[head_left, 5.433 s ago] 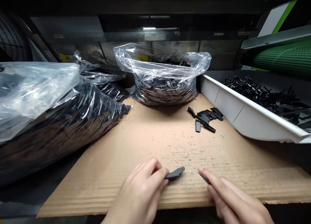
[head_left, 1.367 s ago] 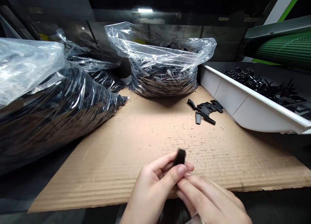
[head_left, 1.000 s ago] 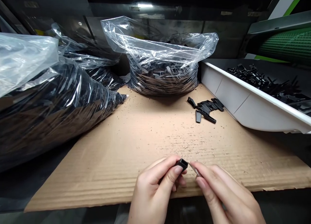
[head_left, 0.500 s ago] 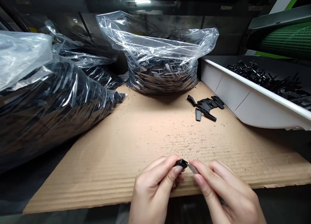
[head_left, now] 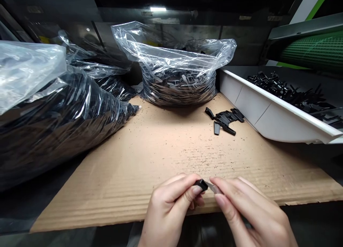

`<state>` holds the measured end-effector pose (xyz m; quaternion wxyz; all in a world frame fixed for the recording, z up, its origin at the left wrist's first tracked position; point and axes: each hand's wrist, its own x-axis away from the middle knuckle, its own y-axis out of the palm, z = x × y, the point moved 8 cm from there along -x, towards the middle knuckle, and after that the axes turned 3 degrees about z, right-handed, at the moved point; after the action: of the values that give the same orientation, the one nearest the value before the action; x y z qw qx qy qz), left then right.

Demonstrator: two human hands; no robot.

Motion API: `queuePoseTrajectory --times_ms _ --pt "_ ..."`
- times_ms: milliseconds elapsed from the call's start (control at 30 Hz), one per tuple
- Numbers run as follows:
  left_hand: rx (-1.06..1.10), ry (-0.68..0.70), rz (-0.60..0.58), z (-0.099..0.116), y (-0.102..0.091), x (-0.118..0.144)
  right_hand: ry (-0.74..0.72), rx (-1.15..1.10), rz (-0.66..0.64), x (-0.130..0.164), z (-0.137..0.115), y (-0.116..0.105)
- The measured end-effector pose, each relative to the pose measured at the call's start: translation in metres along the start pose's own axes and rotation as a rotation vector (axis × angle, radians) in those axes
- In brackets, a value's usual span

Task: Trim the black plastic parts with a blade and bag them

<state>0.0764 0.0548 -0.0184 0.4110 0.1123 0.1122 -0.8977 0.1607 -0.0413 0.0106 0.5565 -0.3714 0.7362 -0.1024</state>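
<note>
Near the front edge of the cardboard, my left hand (head_left: 174,204) pinches a small black plastic part (head_left: 201,185) between thumb and forefinger, its hollow end facing right. My right hand (head_left: 249,206) is closed on a thin grey blade (head_left: 212,187), whose tip points left and meets or nearly meets the part's end. Whether the tip touches cannot be made out. Most of the blade is covered by the right fingers. Farther back on the cardboard lies a small pile of similar black parts (head_left: 225,119).
Cardboard (head_left: 128,161) covers the work surface, sprinkled with dark shavings. A clear bag (head_left: 178,82) of black parts stands at the back, and a large full bag (head_left: 53,122) leans in from the left. On the right, a white-walled tray (head_left: 249,100) holds many black parts.
The black part has turned slightly in my left hand, so its hollow end shows more. Both hands stay close together, and the view has shifted a little.
</note>
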Motion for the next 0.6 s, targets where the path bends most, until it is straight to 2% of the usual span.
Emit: queuePoseTrajectory --times_ms 233,333,433,500,600 --pt "-0.042 -0.025 0.026 -0.001 -0.002 0.002 0.021 0.060 -0.034 -0.002 -0.005 0.007" --pt "-0.043 -0.021 0.025 -0.002 -0.001 0.002 0.041 0.103 -0.027 -0.002 0.000 0.008" --pt "-0.018 -0.027 0.015 -0.003 0.000 0.002 0.126 0.154 0.014 -0.001 0.013 0.006" --pt "-0.024 -0.029 0.001 -0.003 0.001 0.002 0.162 0.135 0.008 -0.001 0.020 0.005" --pt "-0.017 -0.037 -0.048 -0.002 0.004 0.002 0.119 0.041 -0.030 -0.003 0.019 0.002"
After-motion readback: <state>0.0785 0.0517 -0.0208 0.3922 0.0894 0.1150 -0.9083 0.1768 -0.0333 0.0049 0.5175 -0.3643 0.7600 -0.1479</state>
